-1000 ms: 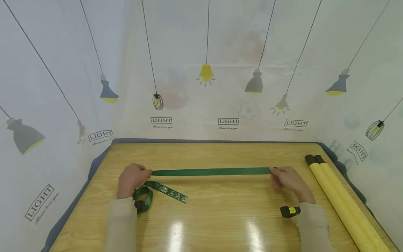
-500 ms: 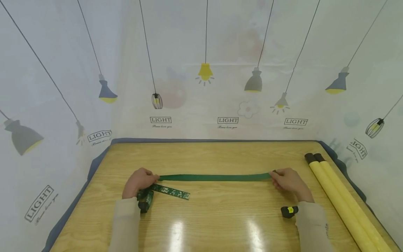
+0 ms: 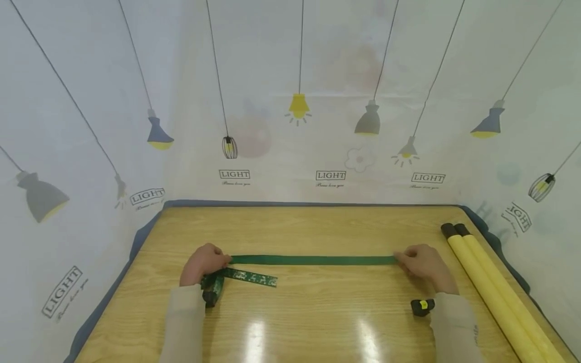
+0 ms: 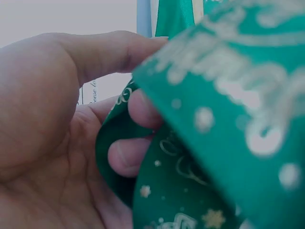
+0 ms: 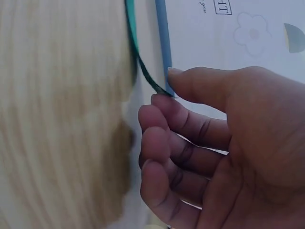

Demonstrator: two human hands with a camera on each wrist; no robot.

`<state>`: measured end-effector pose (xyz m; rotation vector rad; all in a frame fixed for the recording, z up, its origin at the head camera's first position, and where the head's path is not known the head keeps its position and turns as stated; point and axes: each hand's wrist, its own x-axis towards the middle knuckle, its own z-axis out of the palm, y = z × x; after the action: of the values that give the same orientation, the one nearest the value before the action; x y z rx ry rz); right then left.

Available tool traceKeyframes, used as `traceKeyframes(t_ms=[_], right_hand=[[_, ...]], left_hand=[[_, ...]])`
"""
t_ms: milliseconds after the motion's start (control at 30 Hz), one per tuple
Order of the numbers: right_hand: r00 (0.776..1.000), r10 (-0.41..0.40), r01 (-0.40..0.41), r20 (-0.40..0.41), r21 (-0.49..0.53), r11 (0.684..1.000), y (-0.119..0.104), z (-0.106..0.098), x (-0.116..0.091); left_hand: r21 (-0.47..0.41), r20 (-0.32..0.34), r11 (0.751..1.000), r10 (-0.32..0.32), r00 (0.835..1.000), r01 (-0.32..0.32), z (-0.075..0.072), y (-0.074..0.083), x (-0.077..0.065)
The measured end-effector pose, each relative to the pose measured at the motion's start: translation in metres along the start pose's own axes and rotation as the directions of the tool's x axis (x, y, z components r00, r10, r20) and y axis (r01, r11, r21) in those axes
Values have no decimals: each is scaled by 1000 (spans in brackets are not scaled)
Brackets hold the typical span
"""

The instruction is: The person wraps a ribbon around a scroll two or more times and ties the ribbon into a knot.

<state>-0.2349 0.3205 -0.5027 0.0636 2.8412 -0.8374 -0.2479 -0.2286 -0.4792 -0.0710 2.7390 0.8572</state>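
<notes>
Plainly, a green satin ribbon (image 3: 313, 260) is held stretched from left to right across the middle of the bench (image 3: 313, 229). Its left part is pinched by the left hand (image 3: 206, 262), with a loop of it passing round the fingers; its right end is pinched between thumb and forefinger of the right hand (image 3: 422, 261), whose other fingers are curled. A printed tail (image 3: 254, 278) is seen pointing rightward, nearer than the stretched part.

The bench's far edge is bordered by a blue band (image 3: 290, 203), well apart from the ribbon. Wood grain is seen beyond the ribbon and on the near side, where two bright reflections are thrown. Along the right edge, room is taken up by two yellow rolls (image 3: 490, 292) with black ends, set side by side. Beside the cuff of the right sleeve (image 3: 454, 322), a small black device (image 3: 422, 306) with a yellow label is seen; the label's writing is too small to be read.

On the white backdrop (image 3: 254, 50), hanging lamps are printed, and "LIGHT" is repeated in boxes (image 3: 331, 175). The script below is mostly blurred, though "you" can be read. Stars and pale lettering are printed on the ribbon; the lettering cannot be made out.
</notes>
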Motion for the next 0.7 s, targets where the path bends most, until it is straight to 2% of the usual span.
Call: traceKeyframes(t_ms=[167,267,400,500,700], right_hand=[[996,-44,44,-75,-6,999,6,-14,-5],[989,-80,83,-125,21,996,0,-21,-12],[981,-123,132,-153,48,990,-11,-33,-18],[976,-142,148,-166,21,989,-15,-45,-20],[973,-156,148,-168,-57,987,-6,-71,-26]], left_hand=[[16,14,1000,21,1000,-21,4,1,6],[31,33,999,27,999,-28,6,1,7],[56,29,998,24,999,-26,9,-3,5],[59,8,998,24,1000,-25,12,-7,3],[70,-9,993,98,995,-98,17,-8,1]])
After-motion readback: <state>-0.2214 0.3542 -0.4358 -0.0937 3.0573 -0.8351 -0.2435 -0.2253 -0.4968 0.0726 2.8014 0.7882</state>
